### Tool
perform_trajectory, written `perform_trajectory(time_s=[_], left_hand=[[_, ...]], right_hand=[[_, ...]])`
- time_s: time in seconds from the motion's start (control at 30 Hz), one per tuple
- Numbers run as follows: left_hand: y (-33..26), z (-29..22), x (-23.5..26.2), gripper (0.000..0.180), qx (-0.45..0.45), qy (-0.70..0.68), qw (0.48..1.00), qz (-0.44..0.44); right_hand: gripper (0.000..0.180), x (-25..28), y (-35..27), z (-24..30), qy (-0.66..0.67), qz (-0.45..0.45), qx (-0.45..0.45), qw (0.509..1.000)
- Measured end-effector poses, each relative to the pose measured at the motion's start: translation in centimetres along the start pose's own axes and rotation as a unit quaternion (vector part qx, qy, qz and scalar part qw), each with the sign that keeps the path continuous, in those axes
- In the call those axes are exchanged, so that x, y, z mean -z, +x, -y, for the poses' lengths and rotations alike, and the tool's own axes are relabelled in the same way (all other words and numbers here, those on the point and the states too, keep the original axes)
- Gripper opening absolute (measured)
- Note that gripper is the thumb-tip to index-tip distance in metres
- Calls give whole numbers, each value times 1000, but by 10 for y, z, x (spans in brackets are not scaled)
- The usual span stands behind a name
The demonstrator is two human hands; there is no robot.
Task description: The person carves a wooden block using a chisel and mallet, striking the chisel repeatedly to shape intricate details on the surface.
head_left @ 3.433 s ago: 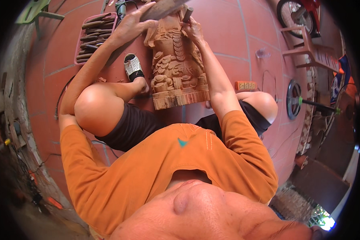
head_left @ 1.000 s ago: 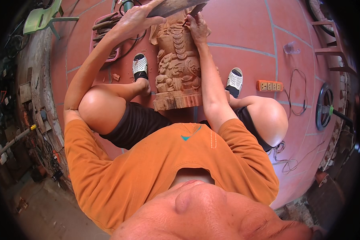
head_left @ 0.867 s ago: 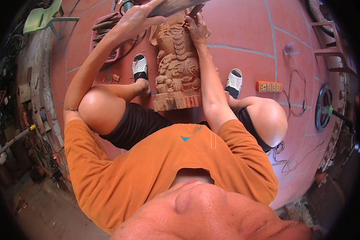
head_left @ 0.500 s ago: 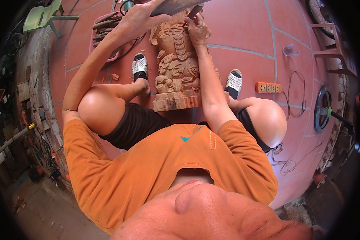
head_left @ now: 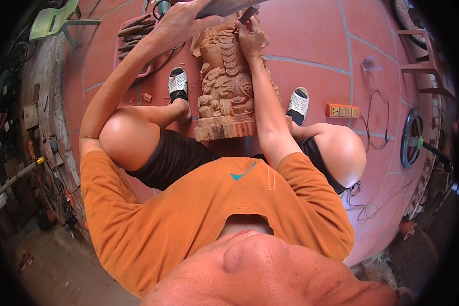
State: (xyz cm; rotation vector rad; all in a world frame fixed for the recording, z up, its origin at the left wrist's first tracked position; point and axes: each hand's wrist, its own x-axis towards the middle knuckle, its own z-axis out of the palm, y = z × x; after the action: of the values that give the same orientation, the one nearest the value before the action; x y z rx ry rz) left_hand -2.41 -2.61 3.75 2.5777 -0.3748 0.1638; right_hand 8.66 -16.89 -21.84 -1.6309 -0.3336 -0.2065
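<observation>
A carved wooden statue (head_left: 228, 92) with coin-like discs and rounded figures in relief stands on the floor between my legs, its rough flat base toward me. My left hand (head_left: 178, 23) is closed around a grey-brown wooden mallet (head_left: 223, 7), partly cut off by the top edge. Close by, my right hand (head_left: 251, 40) grips a chisel (head_left: 248, 14) by its dark handle, the fingers resting at the statue's upper part. The mallet is beside the chisel's handle; whether they touch I cannot tell. The chisel's cutting tip is hard to make out.
A pink basket (head_left: 118, 46) of several carving tools lies at left, near a green chair (head_left: 56, 23). Wood chips (head_left: 147, 97) lie beside my left foot. At right are an orange power strip (head_left: 342, 111) with a loose cord, a clear cup (head_left: 371, 64) and a black wheel (head_left: 412, 137).
My left hand and the mallet have shifted slightly up and to the right. My right hand keeps its place with the chisel, and the statue stays put.
</observation>
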Motion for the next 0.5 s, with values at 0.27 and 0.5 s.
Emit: perform_trajectory(time_s=[0.27,0.5], left_hand=[[-2,13,1,78,109,55,987,101],[-10,8,15,76,133,6,990,47]], right_hand=[[18,-4,4,-11,168,-28,-63,983],[22,-2,2,-1,157,-8,-56,986]])
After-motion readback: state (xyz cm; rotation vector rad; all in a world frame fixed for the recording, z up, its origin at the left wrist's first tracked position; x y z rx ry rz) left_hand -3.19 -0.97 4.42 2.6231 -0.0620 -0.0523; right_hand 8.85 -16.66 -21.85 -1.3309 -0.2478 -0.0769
